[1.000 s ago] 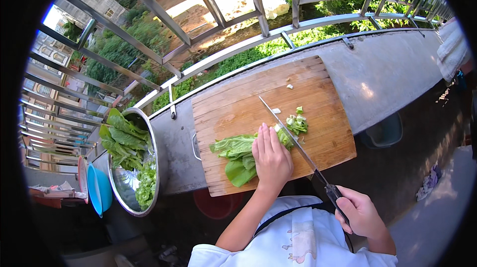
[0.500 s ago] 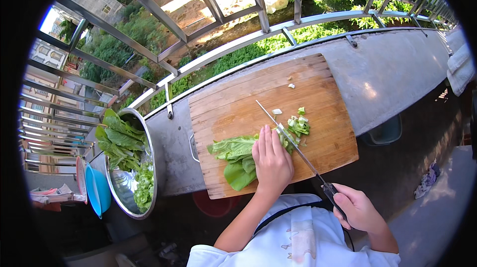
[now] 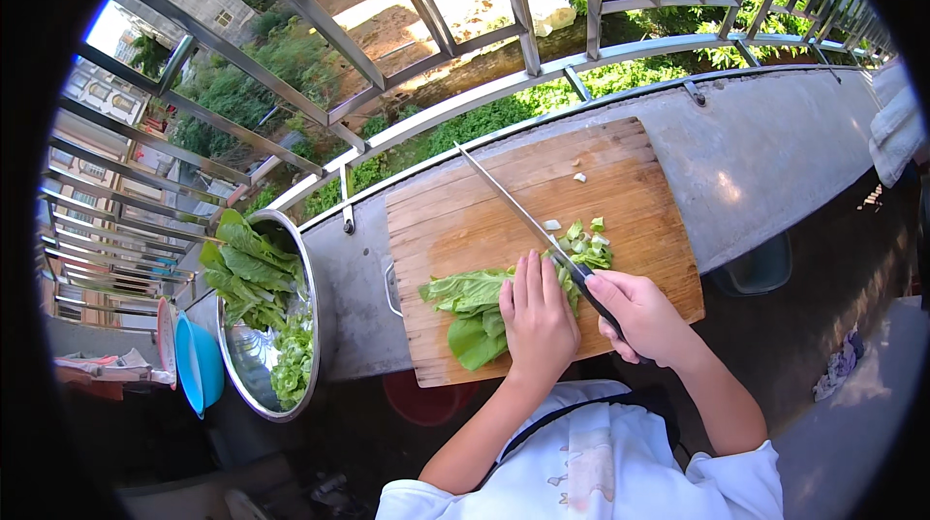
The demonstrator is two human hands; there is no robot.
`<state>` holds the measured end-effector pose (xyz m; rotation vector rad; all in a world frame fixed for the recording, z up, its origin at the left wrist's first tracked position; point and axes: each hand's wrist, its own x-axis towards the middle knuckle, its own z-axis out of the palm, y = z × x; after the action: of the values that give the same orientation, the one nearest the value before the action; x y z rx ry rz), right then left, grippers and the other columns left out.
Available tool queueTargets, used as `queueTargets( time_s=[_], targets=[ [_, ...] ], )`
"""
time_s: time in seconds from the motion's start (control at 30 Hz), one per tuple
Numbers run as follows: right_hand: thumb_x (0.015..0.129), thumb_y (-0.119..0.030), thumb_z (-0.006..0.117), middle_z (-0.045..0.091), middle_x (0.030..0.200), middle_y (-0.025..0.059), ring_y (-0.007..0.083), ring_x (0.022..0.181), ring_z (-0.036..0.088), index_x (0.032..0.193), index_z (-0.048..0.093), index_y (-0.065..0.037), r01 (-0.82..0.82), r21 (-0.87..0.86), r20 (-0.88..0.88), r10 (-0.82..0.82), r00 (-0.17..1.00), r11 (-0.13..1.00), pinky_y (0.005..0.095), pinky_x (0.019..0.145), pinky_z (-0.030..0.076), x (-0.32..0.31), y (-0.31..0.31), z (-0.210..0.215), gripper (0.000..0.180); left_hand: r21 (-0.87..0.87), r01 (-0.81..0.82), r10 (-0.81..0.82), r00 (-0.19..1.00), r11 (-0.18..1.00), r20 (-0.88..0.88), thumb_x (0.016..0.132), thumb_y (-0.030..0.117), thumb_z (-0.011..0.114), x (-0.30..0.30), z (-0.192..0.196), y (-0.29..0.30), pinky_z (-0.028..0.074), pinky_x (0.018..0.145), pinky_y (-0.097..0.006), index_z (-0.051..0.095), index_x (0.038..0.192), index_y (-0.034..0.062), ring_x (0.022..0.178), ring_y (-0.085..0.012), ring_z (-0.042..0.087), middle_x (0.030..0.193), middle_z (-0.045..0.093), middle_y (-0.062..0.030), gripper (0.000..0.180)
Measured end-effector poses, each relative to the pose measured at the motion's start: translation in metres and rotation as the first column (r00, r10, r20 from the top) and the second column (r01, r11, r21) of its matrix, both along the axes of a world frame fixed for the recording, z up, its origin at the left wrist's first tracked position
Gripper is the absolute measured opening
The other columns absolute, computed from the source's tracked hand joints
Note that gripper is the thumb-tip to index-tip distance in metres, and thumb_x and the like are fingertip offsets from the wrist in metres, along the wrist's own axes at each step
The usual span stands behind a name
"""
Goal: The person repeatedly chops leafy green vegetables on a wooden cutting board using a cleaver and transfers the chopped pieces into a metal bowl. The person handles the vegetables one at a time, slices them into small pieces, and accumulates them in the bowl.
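Note:
A bunch of lettuce leaves (image 3: 470, 290) lies on the wooden cutting board (image 3: 484, 205). My left hand (image 3: 542, 326) presses down on its stem end, fingers straight and close together, holding it against the board. In my right hand (image 3: 647, 317) is a kitchen knife (image 3: 513, 198), gripped by its black handle. The blade slants up to the far left, its tip reaching past the board's far edge, and crosses the lettuce just beside my left fingertips. Cut lettuce pieces (image 3: 591, 245) are heaped right of the blade, with a few pale bits farther up the board.
Left of the board stands a steel bowl (image 3: 321, 326) with whole leaves and chopped greens. A blue basin (image 3: 199, 363) is beyond it. The board rests on a concrete ledge (image 3: 765, 147) along a metal railing (image 3: 465, 115). A red basin (image 3: 426, 400) sits below.
The knife has slid forward to the far left, its tip passing the board's edge. My right hand has moved up and left, close to my left hand, which stays on the lettuce.

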<state>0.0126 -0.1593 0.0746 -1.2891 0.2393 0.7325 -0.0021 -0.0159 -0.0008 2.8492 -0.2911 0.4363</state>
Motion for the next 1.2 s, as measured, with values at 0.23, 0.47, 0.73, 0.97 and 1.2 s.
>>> queueTargets(
  time_s=[0.23, 0.47, 0.73, 0.97, 1.2],
  targets=[
    [0.097, -0.029, 0.042, 0.044, 0.055, -0.0010, 0.0042, 0.033, 0.037, 0.120, 0.049, -0.001, 0.082, -0.033, -0.009, -0.082, 0.997, 0.996, 0.0197, 0.031, 0.030, -0.021, -0.017, 0.021, 0.036, 0.079, 0.039, -0.032, 0.996, 0.996, -0.089, 0.087, 0.027, 0.055, -0.001, 0.020, 0.020, 0.024, 0.103, -0.048, 0.049, 0.124, 0.0050, 0.121, -0.0287, 0.043, 0.126, 0.052, -0.0098, 0.044],
    [0.097, -0.025, 0.045, 0.045, 0.059, -0.0009, 0.0038, 0.040, 0.040, 0.126, 0.046, 0.000, 0.094, -0.058, -0.016, -0.095, 0.995, 0.994, 0.0186, 0.038, 0.033, -0.080, -0.038, 0.047, 0.039, -0.058, 0.077, -0.078, 0.997, 0.995, -0.015, 0.085, 0.020, 0.059, -0.005, 0.003, 0.023, 0.025, 0.104, -0.045, 0.046, 0.125, -0.0015, 0.120, -0.0311, 0.044, 0.127, 0.051, -0.0145, 0.047],
    [0.096, -0.024, 0.046, 0.046, 0.061, -0.0014, 0.0029, 0.044, 0.039, 0.127, 0.044, 0.002, 0.065, -0.078, -0.065, -0.070, 0.995, 0.995, 0.0178, 0.040, 0.033, -0.115, -0.048, 0.051, 0.040, 0.131, 0.136, -0.122, 0.986, 0.982, -0.111, 0.083, 0.012, 0.050, -0.006, 0.010, 0.027, 0.022, 0.106, -0.042, 0.037, 0.129, -0.0064, 0.127, -0.0338, 0.034, 0.137, 0.036, -0.0222, 0.051],
    [0.096, -0.022, 0.046, 0.045, 0.062, -0.0033, 0.0019, 0.046, 0.039, 0.126, 0.045, 0.000, 0.036, -0.067, -0.095, -0.043, 0.995, 0.997, 0.0164, 0.042, 0.033, -0.120, -0.040, 0.052, 0.036, 0.146, 0.083, -0.073, 0.995, 0.986, -0.069, 0.081, 0.006, 0.044, -0.007, 0.004, 0.021, 0.022, 0.106, -0.042, 0.039, 0.127, -0.0079, 0.128, -0.0343, 0.034, 0.136, 0.036, -0.0247, 0.048],
    [0.096, -0.020, 0.047, 0.045, 0.062, -0.0038, 0.0013, 0.047, 0.038, 0.125, 0.046, -0.002, 0.040, -0.104, -0.135, -0.054, 0.989, 0.994, 0.0163, 0.043, 0.033, -0.119, -0.032, 0.043, 0.034, 0.008, 0.111, -0.110, 0.988, 0.994, -0.109, 0.082, 0.016, 0.050, -0.007, 0.014, 0.021, 0.021, 0.106, -0.044, 0.037, 0.128, -0.0097, 0.128, -0.0358, 0.032, 0.136, 0.035, -0.0250, 0.053]
  ],
)
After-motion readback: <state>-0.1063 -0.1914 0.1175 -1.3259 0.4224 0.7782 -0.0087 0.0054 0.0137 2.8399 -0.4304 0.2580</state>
